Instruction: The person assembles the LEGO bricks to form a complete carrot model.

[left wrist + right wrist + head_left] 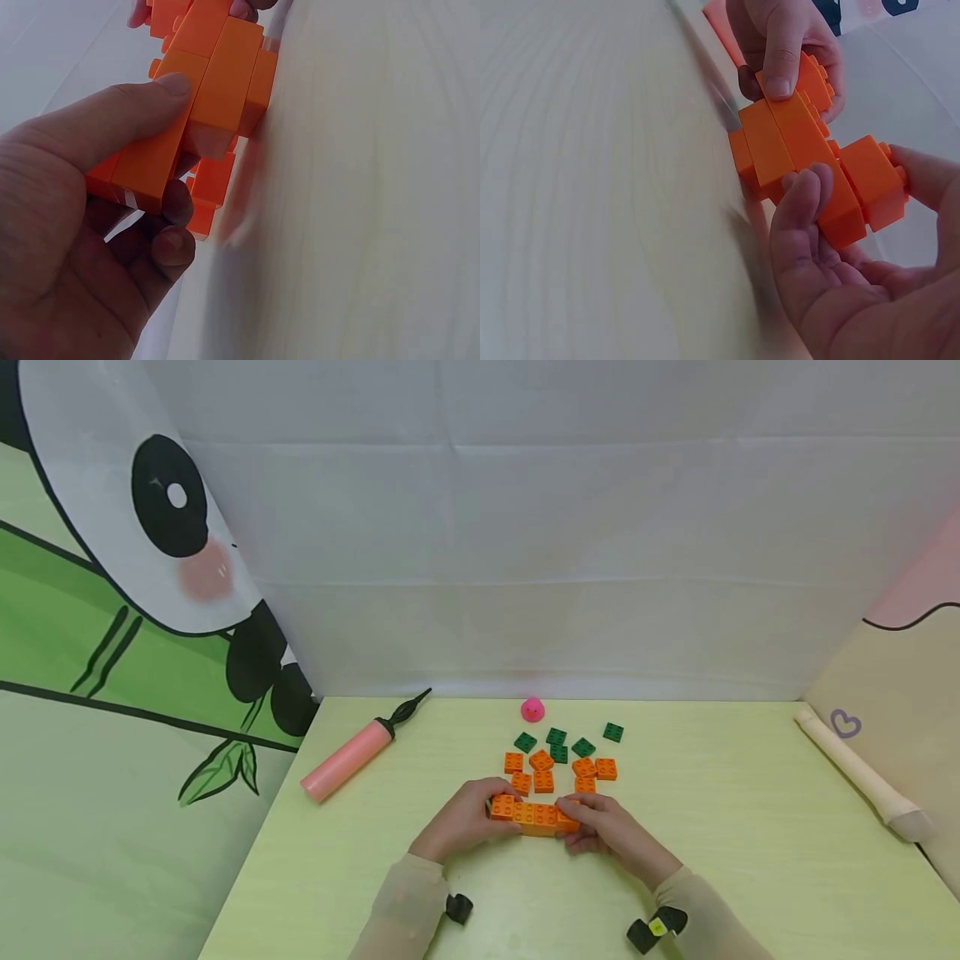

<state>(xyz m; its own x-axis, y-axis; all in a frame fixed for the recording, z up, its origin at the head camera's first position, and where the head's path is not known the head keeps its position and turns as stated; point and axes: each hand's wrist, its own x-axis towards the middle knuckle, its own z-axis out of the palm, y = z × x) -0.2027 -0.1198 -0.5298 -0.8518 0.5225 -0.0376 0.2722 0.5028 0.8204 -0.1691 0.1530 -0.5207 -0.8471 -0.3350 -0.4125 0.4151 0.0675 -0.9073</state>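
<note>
A stepped assembly of orange toy building blocks (538,823) is held between both hands, just above the near middle of the table. My left hand (471,817) grips its left end; in the left wrist view the thumb (142,105) lies along a block's side, with fingertips curled beneath. My right hand (611,831) holds the right end. In the right wrist view a square orange block (875,182) sits on the upper row's right end, between the right hand's fingers. Whether it is fully seated I cannot tell. Other orange blocks (542,781) lie loose beyond the hands.
Several green blocks (582,747) are scattered behind the orange ones, with a pink ball (532,709) further back. A pink hand pump (348,760) lies at left. A pale roll (855,768) lies along the right edge. White fabric (525,568) hangs behind the table.
</note>
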